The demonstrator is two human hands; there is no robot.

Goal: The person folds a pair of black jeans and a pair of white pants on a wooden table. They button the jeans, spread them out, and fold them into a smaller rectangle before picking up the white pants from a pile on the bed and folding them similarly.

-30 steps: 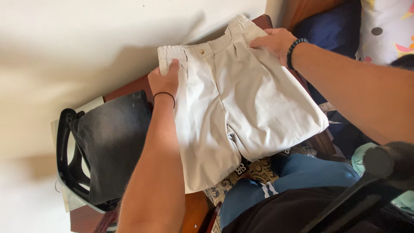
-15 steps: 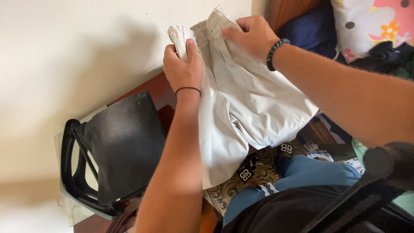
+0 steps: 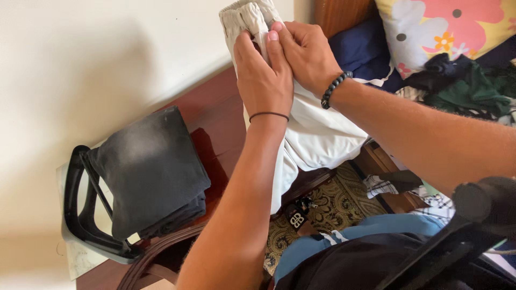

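While both hands meet at the waistband, cream shorts [image 3: 317, 129] hang doubled over the wooden table [image 3: 207, 115]; left hand [image 3: 263, 80] & right hand [image 3: 307, 53] fingers clamp the fabric together — keeps the halves aligned; folded dark garment [image 3: 150, 166] lies beside.

Matt cream cloth shorts [image 3: 317, 129], glossy dark wooden table [image 3: 215, 115], faded black denim [image 3: 148, 166]

a single head-worn camera looks steeply down from close above the person's own forearms, facing a pale wall [image 3: 80, 64] and a dark wooden table [image 3: 215, 115]. a bed with a flowered pillow [image 3: 451, 27] fills the upper right corner.
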